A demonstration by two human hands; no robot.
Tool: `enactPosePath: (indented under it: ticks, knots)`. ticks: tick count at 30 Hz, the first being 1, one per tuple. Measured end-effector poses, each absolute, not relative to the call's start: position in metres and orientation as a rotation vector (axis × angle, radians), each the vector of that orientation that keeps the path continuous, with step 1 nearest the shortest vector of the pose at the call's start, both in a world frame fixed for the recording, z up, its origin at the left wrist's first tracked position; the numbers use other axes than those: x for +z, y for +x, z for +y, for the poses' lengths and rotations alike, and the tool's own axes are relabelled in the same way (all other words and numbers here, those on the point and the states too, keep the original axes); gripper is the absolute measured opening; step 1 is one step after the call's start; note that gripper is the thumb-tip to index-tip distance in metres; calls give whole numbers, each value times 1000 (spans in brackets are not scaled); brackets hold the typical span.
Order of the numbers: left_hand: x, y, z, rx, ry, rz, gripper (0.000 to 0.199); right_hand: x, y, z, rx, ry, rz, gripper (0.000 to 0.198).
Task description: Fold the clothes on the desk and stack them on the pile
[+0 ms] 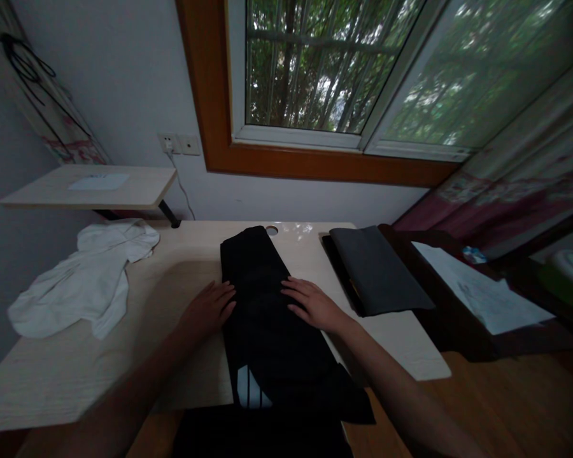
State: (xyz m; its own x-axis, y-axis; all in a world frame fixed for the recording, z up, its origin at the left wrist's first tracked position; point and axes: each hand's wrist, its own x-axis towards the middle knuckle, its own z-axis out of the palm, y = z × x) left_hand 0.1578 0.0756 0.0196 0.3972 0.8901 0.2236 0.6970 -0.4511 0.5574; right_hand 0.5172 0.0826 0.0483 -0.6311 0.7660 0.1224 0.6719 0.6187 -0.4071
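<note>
A black garment (267, 318) lies folded into a long strip on the light wooden table (186, 375); its kind I cannot tell. White slanted bars mark its near left part, and its near end reaches the table's front edge, with one corner sticking out to the right. Flat against the strip's left edge rests my left hand (209, 306), fingertips on the cloth. My right hand (312, 304) lies across the right edge, fingers stretched out and slightly apart. Neither hand grips the fabric.
Crumpled white cloth (90, 273) lies at the table's left, below a raised shelf (90, 184) with a paper on it. A dark grey folder-like item (379, 270) sits to the right. Beyond it, papers (482, 292) rest on a dark surface. A window is behind.
</note>
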Motion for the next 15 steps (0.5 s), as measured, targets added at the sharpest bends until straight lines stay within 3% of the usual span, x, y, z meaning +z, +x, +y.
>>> enactPosePath:
  ticks: [15]
  knots:
    - [40, 148, 168, 209, 2636, 1660, 43, 25, 483, 124, 71, -1339, -2546, 45]
